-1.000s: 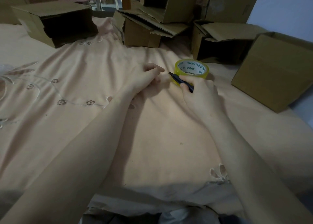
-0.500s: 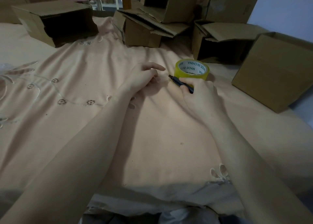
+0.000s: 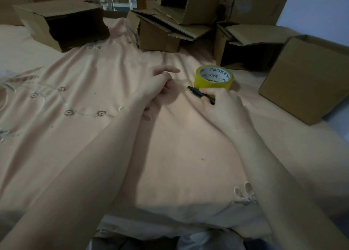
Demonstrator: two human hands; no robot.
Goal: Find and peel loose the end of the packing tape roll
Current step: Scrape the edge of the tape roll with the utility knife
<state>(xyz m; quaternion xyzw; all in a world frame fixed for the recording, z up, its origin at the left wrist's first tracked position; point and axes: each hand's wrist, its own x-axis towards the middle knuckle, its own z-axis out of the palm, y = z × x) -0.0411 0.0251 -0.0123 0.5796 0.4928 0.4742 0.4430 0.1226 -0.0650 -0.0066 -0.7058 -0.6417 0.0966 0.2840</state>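
Peach sheet, tape roll untouched, pen in right hand

Peach embroidered sheet [image 3: 79,129] covers the whole work surface, creased, flower stitching on the left side and near the front edge. Dim light. Brown cardboard boxes [image 3: 166,23] crowd the far edge, several open or on their sides; one closed box [image 3: 306,78] sits at right. Pale blue wall [image 3: 319,10] behind, pink dotted fabric top left.

Tape roll [image 3: 214,78], yellowish clear, lies flat on the sheet right of centre, core printed "MADE IN CHINA". Loose end can't be made out.

Left hand [image 3: 156,83] rests on the sheet left of the roll, apart from it, fingers loosely spread, index extended, holding nothing.

Right hand [image 3: 222,106] sits just in front of the roll, fingers curled round a dark pen [image 3: 201,95] that points left. Fingertips are right by the roll's near wall; contact can't be told.
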